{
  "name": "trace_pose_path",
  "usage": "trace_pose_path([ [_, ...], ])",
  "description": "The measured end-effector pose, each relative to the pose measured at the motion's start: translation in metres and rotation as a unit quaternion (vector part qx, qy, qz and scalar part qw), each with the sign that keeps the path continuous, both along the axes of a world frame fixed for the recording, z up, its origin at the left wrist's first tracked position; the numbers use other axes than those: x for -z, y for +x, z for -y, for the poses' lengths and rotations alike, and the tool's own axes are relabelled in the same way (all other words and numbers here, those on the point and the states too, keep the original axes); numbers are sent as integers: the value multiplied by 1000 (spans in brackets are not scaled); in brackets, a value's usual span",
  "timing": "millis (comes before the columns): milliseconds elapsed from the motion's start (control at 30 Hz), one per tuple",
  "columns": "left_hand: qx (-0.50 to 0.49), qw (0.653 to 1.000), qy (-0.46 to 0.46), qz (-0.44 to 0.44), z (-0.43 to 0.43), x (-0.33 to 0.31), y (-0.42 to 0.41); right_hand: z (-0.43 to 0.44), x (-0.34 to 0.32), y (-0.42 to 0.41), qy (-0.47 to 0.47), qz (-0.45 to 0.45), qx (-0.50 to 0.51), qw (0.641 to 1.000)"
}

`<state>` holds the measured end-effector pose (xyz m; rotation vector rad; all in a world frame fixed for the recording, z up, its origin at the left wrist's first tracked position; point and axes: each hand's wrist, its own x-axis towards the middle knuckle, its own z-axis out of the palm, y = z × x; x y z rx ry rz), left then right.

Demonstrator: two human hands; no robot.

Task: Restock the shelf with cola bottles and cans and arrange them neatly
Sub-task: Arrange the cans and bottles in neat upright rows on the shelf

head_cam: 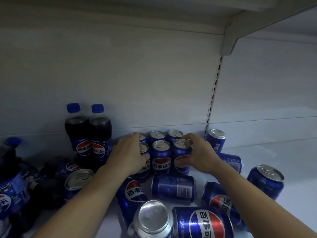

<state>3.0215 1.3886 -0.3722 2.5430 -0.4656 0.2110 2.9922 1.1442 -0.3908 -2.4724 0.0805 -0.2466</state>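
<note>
Six upright cans (pixel 161 152): packed two rows deep at the shelf (pixel 257 152) back wall.
Left grip (pixel 130 152): clasping the front-left can (pixel 145 166).
Right grip (pixel 199 155): wrapped round the front-right can (pixel 181 162).
Handling: likely full, heavy, rigid, slick; hold mid-wall.
Loose cans (pixel 173 188): lying in front, unsorted.

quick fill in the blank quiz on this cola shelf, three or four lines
1. The two upright dark cola bottles have ____ caps.
2. The left hand and right hand hold a block of upright blue cola cans standing in two rows of ____.
3. The right hand grips the front-row can at the block's ____ end.
4. The blue can showing its barcode lies on its ____.
Missing words: blue; three; right; side.
</note>
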Motion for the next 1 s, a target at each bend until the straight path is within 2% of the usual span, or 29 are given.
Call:
trace_pose_path([
  [133, 0, 996, -31, -83, -4, 7, 1, 1, 1, 1, 2, 5, -5, 1000],
  [233, -5, 992, -53, -110, -5, 10, -1, 3, 5, 0, 14, 1, -12, 1000],
  [467, 4, 990, -100, -102, -6, 15, -2, 5, 14, -2, 14, 11, -17, 1000],
  [700, 12, 991, -92, -94, -5, 18, 0, 0, 16, -3, 3, 20, 3, 1000],
  [900, 28, 989, -90, -112, -9, 18, -1, -6, 12, -11, 47, -4, -6, 999],
  [1000, 24, 992, -68, -107, -11, 8, -3, -8, -2, -20, 2, 78, 20, 997],
])
